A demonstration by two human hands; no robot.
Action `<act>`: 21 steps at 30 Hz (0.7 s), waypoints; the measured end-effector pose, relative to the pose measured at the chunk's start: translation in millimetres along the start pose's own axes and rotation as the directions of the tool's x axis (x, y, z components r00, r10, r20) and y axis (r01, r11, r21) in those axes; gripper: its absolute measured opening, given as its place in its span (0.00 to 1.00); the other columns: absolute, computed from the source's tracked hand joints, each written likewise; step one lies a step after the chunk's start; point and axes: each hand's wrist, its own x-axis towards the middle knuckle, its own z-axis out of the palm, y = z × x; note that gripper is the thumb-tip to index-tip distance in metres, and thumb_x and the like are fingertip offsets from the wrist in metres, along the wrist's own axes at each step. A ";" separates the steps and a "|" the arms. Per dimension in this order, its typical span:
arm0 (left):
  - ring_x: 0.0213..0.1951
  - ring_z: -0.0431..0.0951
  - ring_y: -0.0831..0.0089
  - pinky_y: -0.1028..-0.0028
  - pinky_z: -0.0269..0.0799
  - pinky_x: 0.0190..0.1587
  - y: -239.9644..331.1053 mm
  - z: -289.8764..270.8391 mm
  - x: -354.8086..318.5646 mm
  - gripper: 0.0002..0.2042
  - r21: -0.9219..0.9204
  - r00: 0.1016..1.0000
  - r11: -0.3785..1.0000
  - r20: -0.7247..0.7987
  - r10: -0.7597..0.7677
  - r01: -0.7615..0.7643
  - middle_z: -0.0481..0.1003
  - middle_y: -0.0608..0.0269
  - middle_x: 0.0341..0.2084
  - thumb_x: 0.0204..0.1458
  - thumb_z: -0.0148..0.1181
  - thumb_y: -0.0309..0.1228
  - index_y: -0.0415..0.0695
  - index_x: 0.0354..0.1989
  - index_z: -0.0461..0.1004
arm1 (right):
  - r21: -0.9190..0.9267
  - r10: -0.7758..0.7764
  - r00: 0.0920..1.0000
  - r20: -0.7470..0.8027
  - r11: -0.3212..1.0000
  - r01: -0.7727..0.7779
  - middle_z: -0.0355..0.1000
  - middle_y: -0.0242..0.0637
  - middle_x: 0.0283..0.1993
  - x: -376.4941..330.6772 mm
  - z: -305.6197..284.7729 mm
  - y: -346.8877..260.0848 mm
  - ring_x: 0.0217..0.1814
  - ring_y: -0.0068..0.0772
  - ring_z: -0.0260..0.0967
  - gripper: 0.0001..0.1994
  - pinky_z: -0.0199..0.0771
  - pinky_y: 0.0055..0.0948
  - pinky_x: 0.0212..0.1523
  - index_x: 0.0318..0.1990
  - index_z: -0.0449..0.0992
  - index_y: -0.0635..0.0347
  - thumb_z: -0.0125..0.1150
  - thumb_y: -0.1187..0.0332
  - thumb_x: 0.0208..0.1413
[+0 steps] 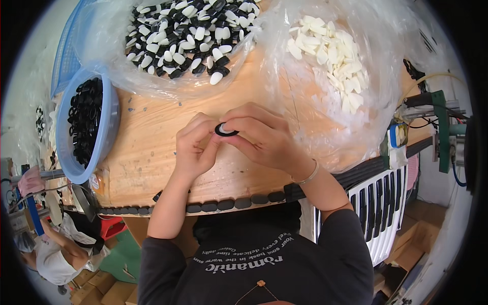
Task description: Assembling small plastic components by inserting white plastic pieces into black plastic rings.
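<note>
Both of my hands meet over the middle of a wooden table (147, 147). Between their fingertips sits a small oval black ring with a white insert (225, 130). My left hand (195, 147) pinches it from the left and below. My right hand (259, 134) closes over it from the right and above. Behind my hands a clear plastic bag (173, 84) holds a heap of black-and-white oval pieces (188, 35). To the right another clear bag holds white oval pieces (330, 51).
A blue plastic bowl (109, 127) of black oval rings (84, 119) stands at the table's left edge, with a blue basket (66, 51) behind it. Black pads line the near edge (223, 205). A machine with cables (437, 127) is at right; another person (61, 254) sits lower left.
</note>
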 end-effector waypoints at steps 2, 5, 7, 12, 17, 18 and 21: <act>0.28 0.72 0.64 0.74 0.67 0.33 0.0 0.9 0.1 0.05 0.017 1.000 1.000 -0.003 0.006 -0.006 0.73 0.56 0.26 0.43 0.58 0.16 0.35 0.30 0.74 | -0.010 0.035 0.999 0.008 0.999 -0.035 0.74 0.37 0.35 -0.5 -1.0 -1.7 0.33 0.32 0.73 0.09 0.74 0.25 0.31 0.33 0.75 0.62 0.68 0.79 0.42; 0.29 0.72 0.63 0.73 0.67 0.33 -0.7 0.1 0.7 0.05 0.069 1.000 0.997 -0.009 0.023 -0.023 0.73 0.56 0.26 0.43 0.58 0.16 0.35 0.29 0.74 | 0.000 0.038 0.999 0.022 0.999 -0.038 0.74 0.38 0.35 -2.5 0.1 0.2 0.33 0.33 0.73 0.08 0.74 0.25 0.32 0.32 0.75 0.63 0.68 0.79 0.43; 0.29 0.72 0.63 0.73 0.68 0.33 -1.9 0.4 0.6 0.05 0.105 0.999 0.994 -0.009 0.034 -0.033 0.74 0.56 0.26 0.43 0.58 0.16 0.35 0.29 0.75 | 0.002 0.026 0.999 0.022 1.000 -0.026 0.74 0.38 0.35 -2.0 0.4 1.2 0.33 0.33 0.72 0.08 0.74 0.25 0.32 0.32 0.76 0.63 0.68 0.79 0.43; 0.32 0.74 0.64 0.72 0.69 0.36 -4.9 4.2 -2.1 0.06 -0.051 0.997 0.999 -0.074 -0.018 0.015 0.76 0.56 0.27 0.42 0.59 0.16 0.36 0.29 0.77 | 0.013 -0.018 0.999 0.030 1.000 0.018 0.74 0.38 0.36 -0.3 1.1 0.6 0.33 0.33 0.73 0.08 0.74 0.26 0.32 0.32 0.76 0.63 0.68 0.79 0.43; 0.33 0.75 0.66 0.74 0.68 0.39 -2.0 5.6 -1.1 0.06 -0.100 0.993 0.994 -0.112 -0.049 0.038 0.77 0.58 0.28 0.43 0.60 0.17 0.37 0.30 0.78 | 0.031 0.024 1.000 -0.013 0.999 -0.023 0.74 0.39 0.36 -2.3 1.8 -1.1 0.33 0.33 0.73 0.09 0.75 0.25 0.32 0.31 0.76 0.63 0.69 0.80 0.41; 0.33 0.75 0.67 0.74 0.68 0.39 -1.0 6.0 -1.5 0.05 -0.147 0.991 0.986 -0.104 -0.088 0.073 0.77 0.58 0.28 0.43 0.61 0.17 0.37 0.31 0.78 | 0.031 0.024 1.000 -0.013 0.999 -0.023 0.74 0.39 0.36 -2.2 1.2 -0.3 0.33 0.33 0.73 0.09 0.75 0.25 0.32 0.31 0.76 0.63 0.69 0.80 0.41; 0.34 0.74 0.70 0.76 0.67 0.40 -8.8 -1.0 -5.5 0.06 -0.197 0.968 0.951 -0.026 -0.250 0.240 0.76 0.60 0.28 0.44 0.62 0.18 0.38 0.32 0.78 | 0.027 -0.004 1.000 -0.029 1.000 0.004 0.74 0.40 0.36 -2.1 0.4 2.8 0.33 0.33 0.74 0.10 0.76 0.25 0.32 0.32 0.74 0.62 0.69 0.80 0.41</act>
